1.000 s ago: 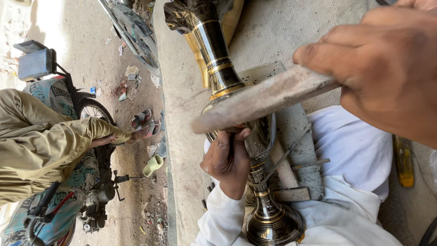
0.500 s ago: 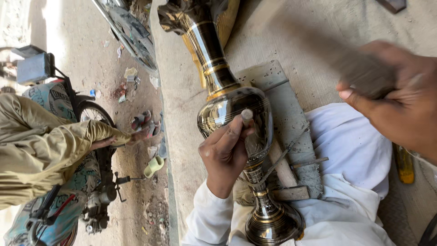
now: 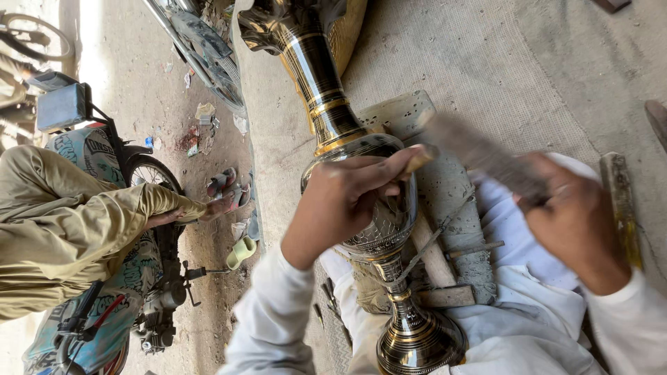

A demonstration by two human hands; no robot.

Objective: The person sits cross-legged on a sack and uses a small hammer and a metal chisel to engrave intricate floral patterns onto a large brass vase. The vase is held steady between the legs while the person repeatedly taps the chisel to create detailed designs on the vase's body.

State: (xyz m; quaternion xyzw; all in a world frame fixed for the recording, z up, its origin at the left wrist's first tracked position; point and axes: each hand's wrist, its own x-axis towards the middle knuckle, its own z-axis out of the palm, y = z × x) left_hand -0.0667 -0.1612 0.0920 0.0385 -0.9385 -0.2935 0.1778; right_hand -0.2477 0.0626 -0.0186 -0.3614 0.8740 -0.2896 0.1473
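The left hand [image 3: 344,201] is pinching a small punch [image 3: 419,159] against the slick, heavy-looking brass vase [image 3: 375,208]; the right hand [image 3: 573,226] is gripping a blurred hammer [image 3: 479,154].

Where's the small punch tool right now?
In the head view, just right of centre: the left hand pinches the punch against the brass vase, its butt pointing toward the blurred hammer in the right hand.

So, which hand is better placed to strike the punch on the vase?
Right: the right hand grips the wooden striker near the punch, while the left hand pins it against the vase.
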